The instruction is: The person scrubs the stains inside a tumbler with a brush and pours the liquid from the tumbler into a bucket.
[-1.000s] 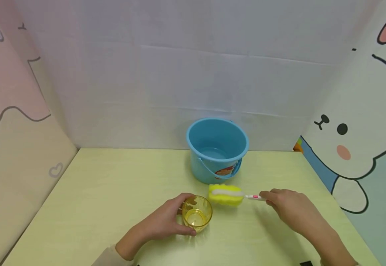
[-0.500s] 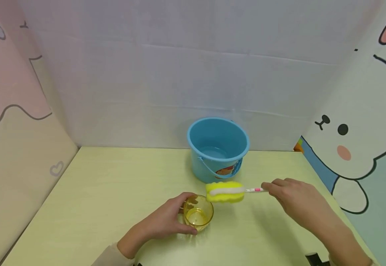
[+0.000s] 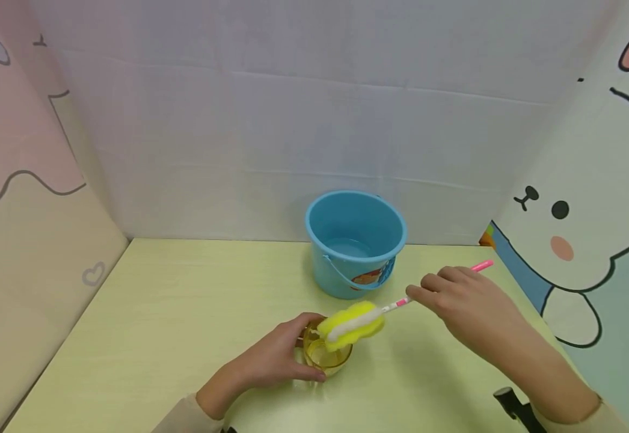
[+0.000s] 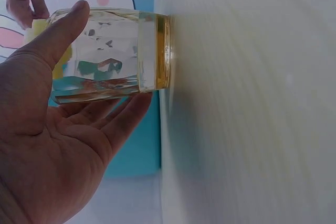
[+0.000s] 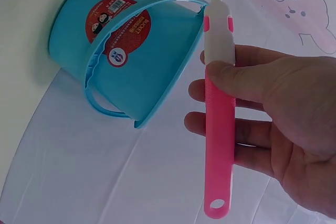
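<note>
An amber-tinted glass (image 3: pixel 328 359) stands upright on the table. My left hand (image 3: pixel 273 355) grips it round the side, thumb in front and fingers behind; the left wrist view shows the faceted glass (image 4: pixel 113 51) with its thick base at the tabletop. My right hand (image 3: pixel 463 307) holds a sponge cup brush (image 3: pixel 352 325) by its handle, thumb along one side and fingers round the other. In the right wrist view the pink and white handle (image 5: pixel 219 124) shows fully. The yellow and white sponge head slants down over the glass's mouth, its tip overlapping the rim.
A blue bucket (image 3: pixel 355 240) with its handle hanging down stands behind the glass, near the back wall. The pale yellow table (image 3: pixel 195 288) meets a white sheet (image 3: pixel 239 120) at the back and cartoon-printed sides left and right.
My right hand has raised and tilted the brush, bringing its sponge head left and down from beside the glass to over its mouth. The left hand and glass have stayed nearly still.
</note>
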`<action>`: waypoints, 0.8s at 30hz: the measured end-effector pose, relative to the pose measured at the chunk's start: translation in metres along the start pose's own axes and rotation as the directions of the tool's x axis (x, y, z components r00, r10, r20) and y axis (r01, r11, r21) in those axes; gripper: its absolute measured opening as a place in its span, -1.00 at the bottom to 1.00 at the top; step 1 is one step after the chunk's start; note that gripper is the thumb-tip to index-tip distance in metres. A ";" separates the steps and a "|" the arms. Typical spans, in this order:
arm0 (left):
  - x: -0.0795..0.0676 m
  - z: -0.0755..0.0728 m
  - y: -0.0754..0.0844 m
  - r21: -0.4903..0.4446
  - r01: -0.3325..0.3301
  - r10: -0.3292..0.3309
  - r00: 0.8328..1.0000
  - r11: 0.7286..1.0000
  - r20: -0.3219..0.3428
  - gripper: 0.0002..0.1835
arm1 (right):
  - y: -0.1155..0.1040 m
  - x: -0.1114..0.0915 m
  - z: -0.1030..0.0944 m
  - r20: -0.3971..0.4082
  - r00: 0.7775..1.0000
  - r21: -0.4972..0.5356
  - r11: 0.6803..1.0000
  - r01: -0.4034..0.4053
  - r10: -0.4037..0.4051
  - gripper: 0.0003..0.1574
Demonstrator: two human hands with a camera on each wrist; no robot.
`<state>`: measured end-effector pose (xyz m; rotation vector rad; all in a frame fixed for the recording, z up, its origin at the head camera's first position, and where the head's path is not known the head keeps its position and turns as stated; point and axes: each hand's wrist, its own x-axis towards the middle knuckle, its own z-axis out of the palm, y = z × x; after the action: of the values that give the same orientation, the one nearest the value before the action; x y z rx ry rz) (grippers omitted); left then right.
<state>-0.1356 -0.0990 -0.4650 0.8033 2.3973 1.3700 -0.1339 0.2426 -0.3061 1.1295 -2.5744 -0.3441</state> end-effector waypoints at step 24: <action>0.004 0.003 0.006 0.025 0.007 -0.007 1.000 1.000 0.003 -0.04 | -0.024 0.045 -0.012 -0.085 0.960 -0.244 0.940 0.238 -0.266 -0.50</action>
<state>-0.1355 -0.0917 -0.4610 0.8018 2.4172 1.3370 -0.1423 0.1920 -0.2949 1.3494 -2.2224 -0.6022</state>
